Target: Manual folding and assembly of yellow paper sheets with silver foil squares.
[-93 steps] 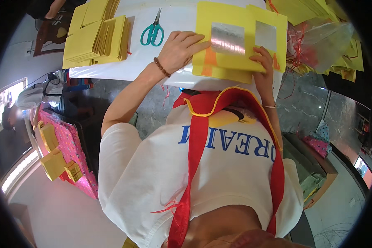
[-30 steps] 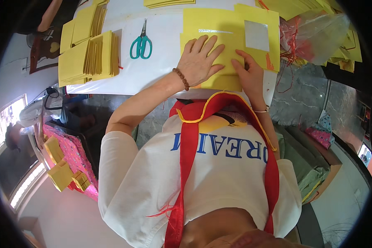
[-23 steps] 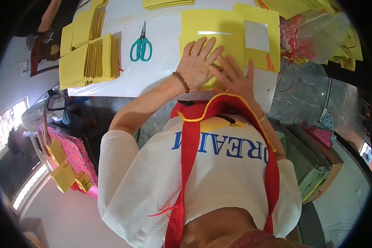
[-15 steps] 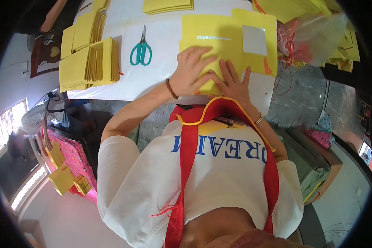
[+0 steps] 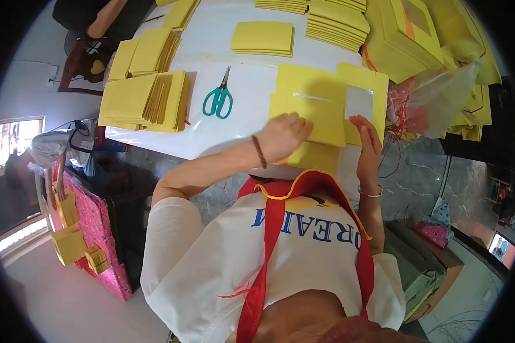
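In front of me on the white table lies a yellow paper envelope (image 5: 320, 123), with a thin silvery strip across its upper part. My left hand (image 5: 284, 137), with a brown bracelet at the wrist, rests on its left side with fingers curled in. What those fingers hold, if anything, is hidden. My right hand (image 5: 369, 143) is at the envelope's right, fingers stretched out and close together, over a second yellow piece with a whitish rectangular panel (image 5: 359, 102). Green-handled scissors (image 5: 218, 102) lie left of the envelope, apart from both hands.
Yellow envelope stacks (image 5: 146, 103) line the table's left side; another stack (image 5: 262, 39) lies farther back. A clear plastic bag (image 5: 435, 103) and red strings are at the right. Across the room at left, a person (image 5: 60, 151) is beside a pink-covered table (image 5: 100, 228).
My left hand has curled its fingers. My right hand has lifted off the near part of the envelope and moved right. The view has shifted, showing more of the table's far side.
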A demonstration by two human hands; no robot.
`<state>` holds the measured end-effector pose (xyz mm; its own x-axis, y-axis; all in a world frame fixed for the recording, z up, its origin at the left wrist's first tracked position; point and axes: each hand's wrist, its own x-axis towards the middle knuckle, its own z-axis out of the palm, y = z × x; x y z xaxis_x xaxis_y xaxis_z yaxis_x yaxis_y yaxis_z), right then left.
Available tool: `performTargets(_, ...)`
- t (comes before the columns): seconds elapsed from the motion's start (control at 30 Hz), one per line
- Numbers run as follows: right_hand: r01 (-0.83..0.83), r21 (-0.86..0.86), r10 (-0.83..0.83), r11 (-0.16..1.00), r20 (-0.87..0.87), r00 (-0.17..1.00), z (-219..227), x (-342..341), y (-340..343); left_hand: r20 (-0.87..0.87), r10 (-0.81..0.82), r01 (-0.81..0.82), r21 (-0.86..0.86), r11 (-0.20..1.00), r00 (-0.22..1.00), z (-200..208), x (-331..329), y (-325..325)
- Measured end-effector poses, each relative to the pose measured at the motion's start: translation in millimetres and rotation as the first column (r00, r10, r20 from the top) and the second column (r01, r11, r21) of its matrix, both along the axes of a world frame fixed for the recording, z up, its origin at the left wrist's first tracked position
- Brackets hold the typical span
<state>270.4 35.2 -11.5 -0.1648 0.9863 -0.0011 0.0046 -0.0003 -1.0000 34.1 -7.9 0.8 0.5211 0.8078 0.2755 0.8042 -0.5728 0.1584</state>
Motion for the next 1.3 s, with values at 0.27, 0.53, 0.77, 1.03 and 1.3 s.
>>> performTargets(0.27, 0.17, -0.091, -0.165, 0.981, 0.059, 0.985, -31.4, 13.1, -10.5, 0.123, 0.245, -0.274, 0.4, 0.875, 0.962, 26.8, -112.0, 111.1)
performTargets(0.53, 0.136, -0.113, -0.135, 0.984, 0.02, 0.991, -22.8, -8.5, -13.9, -0.139, 0.25, -0.194, 0.326, 0.925, 0.958, -72.9, -156.0, 189.6)
performTargets(0.77, 0.157, -0.181, -0.154, 0.971, 0.031, 0.988, -32.6, -11.8, -12.0, -0.141, 0.251, -0.233, 0.131, 0.964, 0.958, -89.4, -158.5, 192.2)
performTargets(1.03, 0.157, -0.16, -0.148, 0.975, 0.064, 0.987, -33.3, -8.1, -14.9, -0.054, 0.234, -0.232, 0.051, 0.971, 0.971, -100.2, -157.9, 185.2)
performTargets(1.3, -0.026, 0.347, -0.12, 0.938, 0.393, 0.912, -20.5, -7.6, -12.8, -0.167, 0.23, -0.23, 0.016, 0.973, 0.959, -93.7, -156.3, 188.0)
